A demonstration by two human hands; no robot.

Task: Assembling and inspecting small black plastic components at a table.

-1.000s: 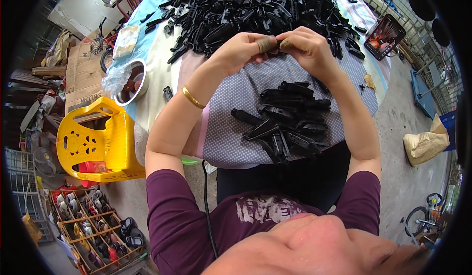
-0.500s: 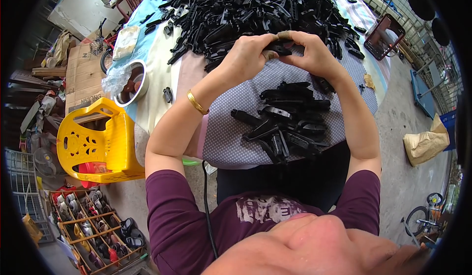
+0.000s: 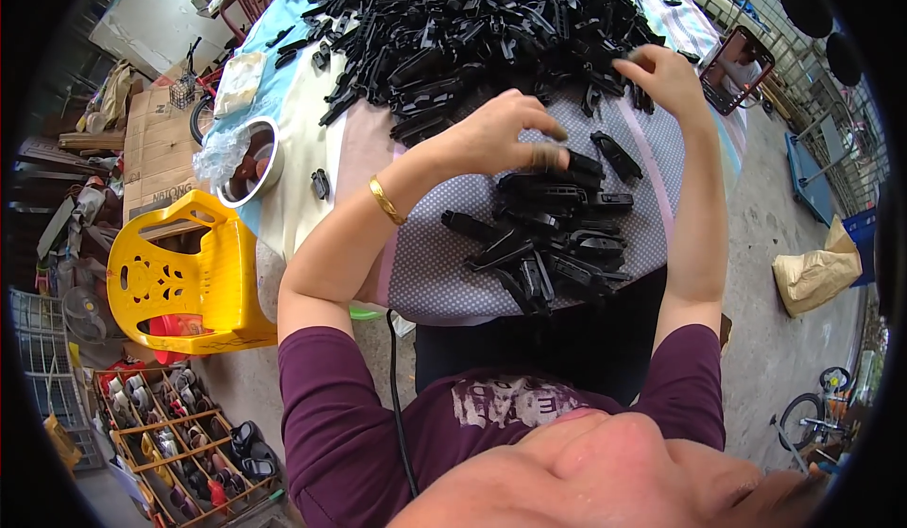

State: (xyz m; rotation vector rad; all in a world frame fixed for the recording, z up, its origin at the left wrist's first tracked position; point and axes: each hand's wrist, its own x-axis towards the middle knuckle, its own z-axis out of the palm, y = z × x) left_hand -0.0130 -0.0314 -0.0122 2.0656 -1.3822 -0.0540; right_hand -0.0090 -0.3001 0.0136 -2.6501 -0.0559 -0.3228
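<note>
My left hand (image 3: pixel 496 133) is over the small heap of black plastic parts (image 3: pixel 553 240) near the table's front edge. Its thumb and fingers are apart, slightly blurred, with the thumb beside a black part (image 3: pixel 586 166) on top of that heap. My right hand (image 3: pixel 669 82) is at the right edge of the large pile of black plastic parts (image 3: pixel 472 42), thumb and forefinger apart, with nothing visible between them. One long black part (image 3: pixel 616 156) lies alone on the dotted cloth (image 3: pixel 430 268), right of the small heap.
A phone on a stand (image 3: pixel 737 70) is at the table's right edge. To the left are a white bowl (image 3: pixel 274 164) with a plastic bag and a yellow plastic chair (image 3: pixel 227 273). A shoe rack (image 3: pixel 179 443) stands lower left; a brown paper sack (image 3: pixel 817 268) sits right.
My hands have separated from around a black part they held together. The left came down toward the small heap; the right moved right to the large pile's edge.
</note>
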